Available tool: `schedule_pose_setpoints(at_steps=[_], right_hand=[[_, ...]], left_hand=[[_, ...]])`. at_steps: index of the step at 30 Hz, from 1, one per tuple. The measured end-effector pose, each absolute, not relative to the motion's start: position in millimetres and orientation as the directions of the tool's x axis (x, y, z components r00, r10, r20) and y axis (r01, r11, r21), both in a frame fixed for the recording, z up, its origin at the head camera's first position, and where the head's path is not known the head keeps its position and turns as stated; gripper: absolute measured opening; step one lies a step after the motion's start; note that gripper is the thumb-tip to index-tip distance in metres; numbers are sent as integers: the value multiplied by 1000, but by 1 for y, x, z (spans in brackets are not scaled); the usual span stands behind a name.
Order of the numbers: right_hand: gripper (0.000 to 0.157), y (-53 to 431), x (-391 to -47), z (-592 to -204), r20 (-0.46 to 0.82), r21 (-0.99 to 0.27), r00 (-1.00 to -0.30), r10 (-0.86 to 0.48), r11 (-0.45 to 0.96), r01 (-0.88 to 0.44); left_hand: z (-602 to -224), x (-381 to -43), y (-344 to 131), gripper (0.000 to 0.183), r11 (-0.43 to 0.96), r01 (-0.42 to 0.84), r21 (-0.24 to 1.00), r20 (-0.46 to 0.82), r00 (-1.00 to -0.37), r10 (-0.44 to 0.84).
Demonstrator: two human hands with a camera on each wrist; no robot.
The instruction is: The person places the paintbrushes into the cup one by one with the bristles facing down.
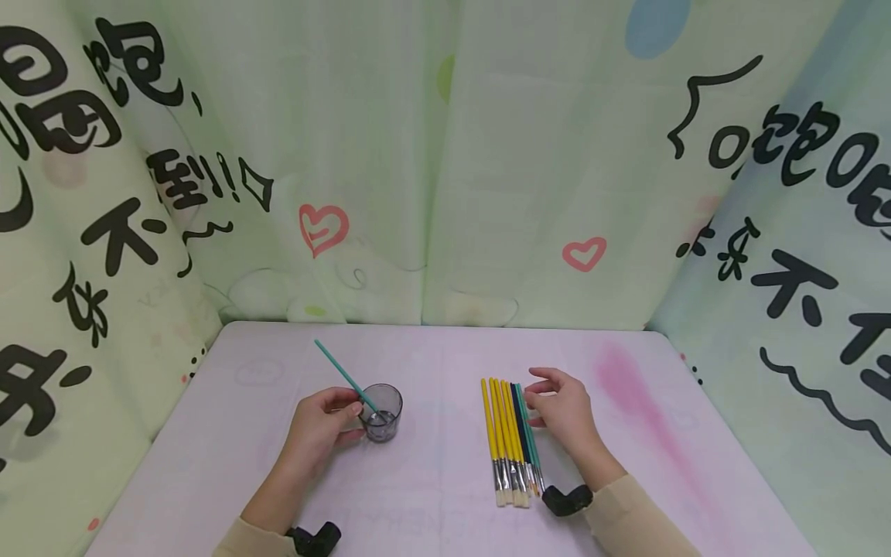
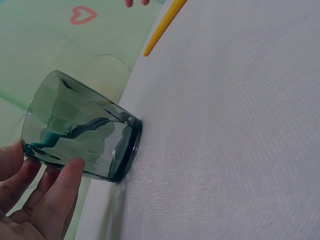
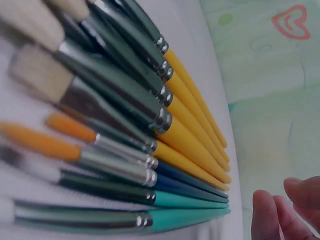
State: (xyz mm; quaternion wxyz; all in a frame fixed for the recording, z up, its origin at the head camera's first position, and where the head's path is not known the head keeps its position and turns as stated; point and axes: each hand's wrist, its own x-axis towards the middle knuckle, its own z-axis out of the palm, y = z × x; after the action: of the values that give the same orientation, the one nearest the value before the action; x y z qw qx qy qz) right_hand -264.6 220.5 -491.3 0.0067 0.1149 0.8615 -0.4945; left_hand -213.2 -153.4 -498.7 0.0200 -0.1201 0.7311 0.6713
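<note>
On the left of the table, my left hand [image 1: 323, 422] grips a smoky clear glass [image 1: 390, 402] at its side and rim, thumb and fingers on the wall. A teal paintbrush [image 1: 337, 363] leans in it, handle up past my fingers; its lower part looks wavy through the glass [image 2: 80, 115]. To the right lies a row of paintbrushes [image 1: 504, 418], bristles towards me, with yellow, dark blue and teal handles [image 3: 190, 218]. Just beside the handle ends, my right hand [image 1: 562, 406] hovers with loosely bent fingers [image 3: 265, 215], and nothing shows between them.
A pale cloth with a pink streak [image 1: 640, 402] covers the table [image 1: 438, 495]. Printed curtains [image 1: 431, 193] surround its back and sides. Black wrist mounts [image 1: 567, 501] sit by the sleeves. Between glass and brushes lies a stretch of cloth.
</note>
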Motion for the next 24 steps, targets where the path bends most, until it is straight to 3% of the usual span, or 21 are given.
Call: schedule_pose_setpoints(at_steps=[24], right_hand=[[49,227,-265,-508,-243,-699,-958,154,657,283]], left_hand=[[-501,-215,-155,24,58,-207,977,-197,-970,-144]])
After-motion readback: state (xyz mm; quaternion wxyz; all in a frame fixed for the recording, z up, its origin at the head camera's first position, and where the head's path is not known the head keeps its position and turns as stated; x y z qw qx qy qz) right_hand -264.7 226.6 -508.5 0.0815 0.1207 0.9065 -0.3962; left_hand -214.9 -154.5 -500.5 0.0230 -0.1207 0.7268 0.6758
